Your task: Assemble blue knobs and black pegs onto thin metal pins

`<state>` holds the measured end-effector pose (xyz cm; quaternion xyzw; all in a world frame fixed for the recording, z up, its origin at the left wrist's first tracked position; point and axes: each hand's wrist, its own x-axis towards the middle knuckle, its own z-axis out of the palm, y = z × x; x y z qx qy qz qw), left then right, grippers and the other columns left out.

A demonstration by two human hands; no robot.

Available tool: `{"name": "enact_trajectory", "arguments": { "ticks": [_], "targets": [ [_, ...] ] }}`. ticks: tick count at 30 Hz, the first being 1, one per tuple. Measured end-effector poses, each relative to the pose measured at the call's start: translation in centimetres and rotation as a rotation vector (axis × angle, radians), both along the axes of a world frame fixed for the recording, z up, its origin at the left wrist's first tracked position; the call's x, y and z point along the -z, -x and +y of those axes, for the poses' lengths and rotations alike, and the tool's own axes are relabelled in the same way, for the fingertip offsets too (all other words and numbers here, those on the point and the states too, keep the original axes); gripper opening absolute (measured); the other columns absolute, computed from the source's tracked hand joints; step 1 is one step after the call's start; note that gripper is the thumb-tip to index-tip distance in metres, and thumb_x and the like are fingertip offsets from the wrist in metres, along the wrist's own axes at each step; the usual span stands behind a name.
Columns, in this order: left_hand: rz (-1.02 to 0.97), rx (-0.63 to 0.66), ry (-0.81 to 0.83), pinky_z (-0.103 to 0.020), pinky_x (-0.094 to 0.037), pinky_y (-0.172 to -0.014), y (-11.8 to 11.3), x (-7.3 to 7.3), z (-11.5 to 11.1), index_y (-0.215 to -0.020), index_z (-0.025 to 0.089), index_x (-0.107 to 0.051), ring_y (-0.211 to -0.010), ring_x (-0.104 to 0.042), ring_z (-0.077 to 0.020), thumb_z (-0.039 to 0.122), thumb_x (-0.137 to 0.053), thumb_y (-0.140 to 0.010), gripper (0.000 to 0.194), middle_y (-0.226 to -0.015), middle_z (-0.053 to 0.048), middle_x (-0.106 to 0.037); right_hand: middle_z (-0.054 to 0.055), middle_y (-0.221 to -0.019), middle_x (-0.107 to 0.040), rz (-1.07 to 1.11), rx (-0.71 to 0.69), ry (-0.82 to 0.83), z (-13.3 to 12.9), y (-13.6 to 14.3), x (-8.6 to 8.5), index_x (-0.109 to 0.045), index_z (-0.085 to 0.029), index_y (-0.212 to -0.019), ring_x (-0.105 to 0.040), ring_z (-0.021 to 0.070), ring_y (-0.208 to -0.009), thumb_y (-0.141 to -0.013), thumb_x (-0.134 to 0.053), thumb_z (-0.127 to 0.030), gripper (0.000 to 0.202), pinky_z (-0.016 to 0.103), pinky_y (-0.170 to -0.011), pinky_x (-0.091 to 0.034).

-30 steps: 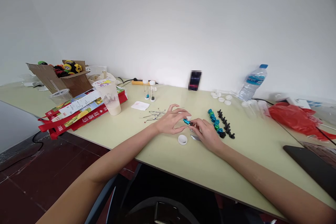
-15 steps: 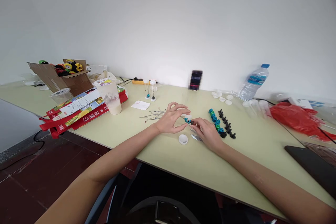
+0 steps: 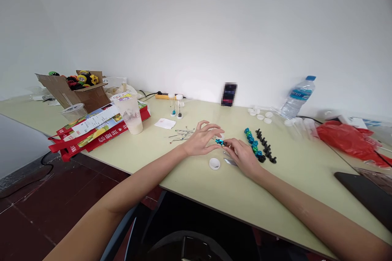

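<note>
My right hand (image 3: 244,157) pinches a small metallic-blue and black part (image 3: 219,142) between thumb and fingertips, its blue end pointing left. Close on the left, my left hand (image 3: 200,140) is open and curved, thumb and fingers apart around the blue end; whether the thumb touches it I cannot tell. A white round cap (image 3: 214,164) with tiny bits inside lies below the hands. Thin silver blades (image 3: 229,162) lie partly under my right hand. To its right run a row of blue and green parts (image 3: 251,142) and a row of black parts (image 3: 266,146).
Long pins (image 3: 180,135) lie beyond my left forearm. Two clear tubes (image 3: 179,108) stand behind a paper slip (image 3: 165,123). A drink cup (image 3: 131,116), red bag (image 3: 101,132) and cardboard box (image 3: 92,98) are left; white caps (image 3: 260,117), a bottle (image 3: 298,97) and red plastic bag (image 3: 346,138) right.
The view has shifted slightly. Both hands keep nearly the same pose, with the blue and black part still in my right fingers.
</note>
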<state>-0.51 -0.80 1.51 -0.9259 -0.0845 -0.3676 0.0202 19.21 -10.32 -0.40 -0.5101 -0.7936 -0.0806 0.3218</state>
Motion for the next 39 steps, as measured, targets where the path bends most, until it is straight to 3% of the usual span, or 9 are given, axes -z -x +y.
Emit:
{"name": "enact_trajectory", "arguments": {
  "ticks": [5,13,18,26,31,39],
  "targets": [
    [0.049,0.029,-0.019,-0.044,-0.022,-0.11,-0.1,0.1,0.2,-0.126,0.021,-0.044,-0.125,-0.048,-0.0167,0.027,-0.042,-0.094,0.032,-0.109,-0.007,-0.069,0.005,-0.084,-0.064,-0.01,-0.007,0.006,0.0,0.0,0.1,-0.052,-0.021,-0.103,-0.059,0.0199,-0.074,-0.097,-0.041,-0.031,0.016,0.036,-0.071,-0.047],
    [0.062,-0.011,-0.023,-0.046,-0.022,-0.109,-0.1,0.1,0.1,-0.121,0.021,-0.047,-0.125,-0.047,-0.0196,0.035,-0.049,-0.091,0.034,-0.106,-0.007,-0.069,0.005,-0.086,-0.065,-0.01,-0.005,-0.004,0.0,-0.1,0.1,-0.053,-0.022,-0.104,-0.061,0.0207,-0.075,-0.097,-0.04,-0.032,0.017,0.036,-0.07,-0.048],
    [0.081,0.007,-0.054,-0.044,-0.024,-0.107,-0.1,0.1,0.0,-0.12,0.02,-0.048,-0.119,-0.052,-0.0172,0.023,-0.039,-0.095,0.027,-0.111,-0.008,-0.067,0.004,-0.085,-0.065,-0.011,-0.01,-0.004,0.0,-0.1,0.1,-0.052,-0.023,-0.101,-0.06,0.0198,-0.074,-0.097,-0.041,-0.03,0.014,0.035,-0.069,-0.047],
    [0.071,0.012,-0.088,-0.046,-0.023,-0.105,-0.3,0.3,-0.2,-0.123,0.019,-0.047,-0.118,-0.052,-0.0214,0.034,-0.045,-0.093,0.034,-0.114,-0.01,-0.066,0.004,-0.085,-0.064,0.002,-0.013,-0.002,0.1,0.0,0.1,-0.051,-0.022,-0.102,-0.059,0.0197,-0.074,-0.097,-0.042,-0.03,0.013,0.035,-0.07,-0.047],
    [0.045,0.024,-0.1,-0.044,-0.023,-0.106,-0.4,0.5,0.0,-0.121,0.02,-0.048,-0.117,-0.054,-0.0181,0.029,-0.038,-0.096,0.029,-0.114,-0.009,-0.066,0.005,-0.087,-0.065,-0.007,-0.008,-0.002,0.1,-0.1,0.1,-0.052,-0.022,-0.102,-0.06,0.0205,-0.075,-0.097,-0.041,-0.031,0.015,0.036,-0.07,-0.047],
    [0.023,-0.01,-0.091,-0.044,-0.024,-0.105,-0.5,0.9,0.1,-0.12,0.02,-0.048,-0.116,-0.054,-0.0186,0.038,-0.043,-0.094,0.032,-0.11,-0.008,-0.068,0.004,-0.087,-0.065,0.009,-0.023,-0.007,0.1,-0.1,0.1,-0.052,-0.021,-0.105,-0.06,0.0198,-0.075,-0.097,-0.042,-0.029,0.014,0.035,-0.07,-0.047]
  ]
}}
